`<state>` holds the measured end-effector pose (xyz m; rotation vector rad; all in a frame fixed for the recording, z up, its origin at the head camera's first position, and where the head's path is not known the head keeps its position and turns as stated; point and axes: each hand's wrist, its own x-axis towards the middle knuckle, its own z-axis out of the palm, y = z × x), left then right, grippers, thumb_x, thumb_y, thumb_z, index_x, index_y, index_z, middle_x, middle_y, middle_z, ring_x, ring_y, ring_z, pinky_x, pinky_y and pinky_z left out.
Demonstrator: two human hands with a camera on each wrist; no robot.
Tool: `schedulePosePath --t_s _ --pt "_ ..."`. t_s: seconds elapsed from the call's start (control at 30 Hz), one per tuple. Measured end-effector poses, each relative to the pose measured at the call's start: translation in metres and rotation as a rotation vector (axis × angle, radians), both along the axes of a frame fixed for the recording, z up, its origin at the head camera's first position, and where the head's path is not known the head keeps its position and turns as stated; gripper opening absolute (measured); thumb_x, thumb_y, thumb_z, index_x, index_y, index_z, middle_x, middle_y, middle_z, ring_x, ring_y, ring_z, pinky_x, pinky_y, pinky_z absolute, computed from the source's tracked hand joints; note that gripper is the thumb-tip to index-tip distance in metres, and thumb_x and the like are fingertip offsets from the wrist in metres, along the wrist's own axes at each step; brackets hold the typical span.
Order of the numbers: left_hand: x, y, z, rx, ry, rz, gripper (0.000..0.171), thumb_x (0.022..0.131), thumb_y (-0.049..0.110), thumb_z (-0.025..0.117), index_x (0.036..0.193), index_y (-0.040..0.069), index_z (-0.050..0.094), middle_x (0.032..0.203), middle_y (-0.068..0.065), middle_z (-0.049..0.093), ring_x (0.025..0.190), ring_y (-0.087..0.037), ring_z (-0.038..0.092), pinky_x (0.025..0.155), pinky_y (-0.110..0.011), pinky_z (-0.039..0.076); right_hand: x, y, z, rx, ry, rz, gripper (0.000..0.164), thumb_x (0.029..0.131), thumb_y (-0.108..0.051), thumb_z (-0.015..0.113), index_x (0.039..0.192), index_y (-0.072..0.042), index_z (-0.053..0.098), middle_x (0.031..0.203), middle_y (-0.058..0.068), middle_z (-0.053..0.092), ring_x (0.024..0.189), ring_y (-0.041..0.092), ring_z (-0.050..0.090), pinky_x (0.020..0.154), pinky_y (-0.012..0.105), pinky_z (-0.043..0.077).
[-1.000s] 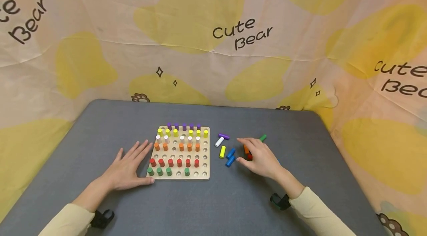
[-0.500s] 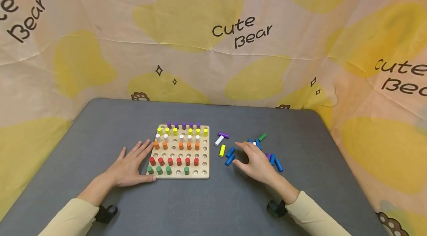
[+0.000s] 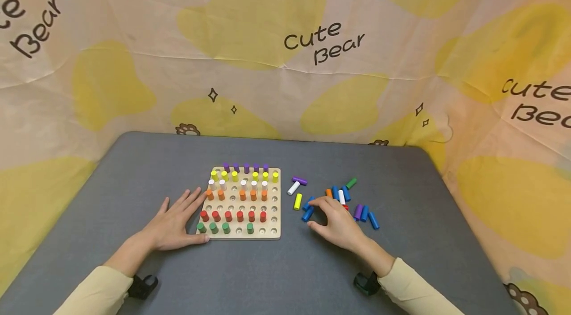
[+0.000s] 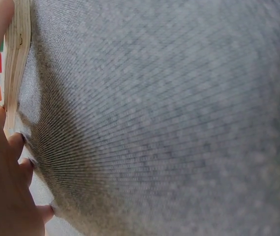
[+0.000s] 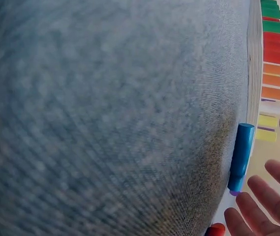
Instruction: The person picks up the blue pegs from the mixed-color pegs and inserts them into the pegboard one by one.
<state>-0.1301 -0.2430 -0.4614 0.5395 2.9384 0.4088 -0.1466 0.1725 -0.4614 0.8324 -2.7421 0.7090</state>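
A square wooden pegboard (image 3: pixel 256 235) lies on the grey table, with rows of purple, yellow, white, orange, red and green pegs standing in it. My left hand (image 3: pixel 171 226) rests along its left side, fingers spread, thumb at the front left corner. The left wrist view shows those fingers beside the board's wooden edge (image 4: pixel 17 49). My right hand (image 3: pixel 336 226) hovers over loose pegs right of the board, thumb and index finger apart. Its fingertips are right at a blue peg (image 3: pixel 307 214); a second one behind is partly covered. In the right wrist view nothing lies between the fingers (image 5: pixel 263 199).
Purple (image 3: pixel 300 181), white (image 3: pixel 293 188) and yellow (image 3: pixel 297 201) pegs lie between board and right hand. Behind and right of that hand are several more, including a green peg (image 3: pixel 351 183) and a blue peg (image 3: pixel 373 220). A patterned cloth (image 3: pixel 250 82) hangs behind the table.
My right hand has moved left and toward me, up to the two blue pegs, uncovering loose pegs on its right. The left hand stays almost still at the board.
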Motion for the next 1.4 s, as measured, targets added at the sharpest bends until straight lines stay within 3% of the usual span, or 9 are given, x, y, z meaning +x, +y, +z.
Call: schedulePosePath --t_s 0.7,1.07,1.4 --pt "-0.002 0.002 -0.005 0.007 -0.003 0.001 0.108 0.066 0.079 0.054 0.149 0.019 0.018 0.153 -0.011 0.019 0.138 -0.037 0.018 0.101 -0.069 0.007 -0.003 -0.001 -0.006 0.028 -0.041 -0.018 0.031 0.076 -0.023 0.076 0.103 -0.015 0.066 0.097 -0.002 0.057 0.09 0.012 0.052 0.079 0.032 0.048" --pt "-0.003 -0.001 -0.008 0.016 -0.005 0.01 0.107 0.067 0.079 0.053 0.149 0.025 0.013 0.154 -0.009 0.017 0.139 -0.037 0.016 0.102 -0.068 0.005 -0.006 -0.005 -0.01 0.038 0.002 -0.026 0.026 0.073 -0.02 0.078 0.094 -0.014 0.064 0.089 -0.003 0.055 0.081 0.009 0.05 0.071 0.027 0.047" --pt "-0.002 -0.001 -0.006 0.036 -0.009 0.014 0.106 0.067 0.077 0.055 0.149 0.025 0.012 0.153 -0.01 0.018 0.139 -0.038 0.015 0.102 -0.068 0.004 -0.007 -0.01 -0.005 0.074 -0.046 -0.039 0.021 0.074 -0.022 0.077 0.084 -0.016 0.061 0.083 -0.005 0.053 0.075 0.009 0.046 0.066 0.024 0.043"
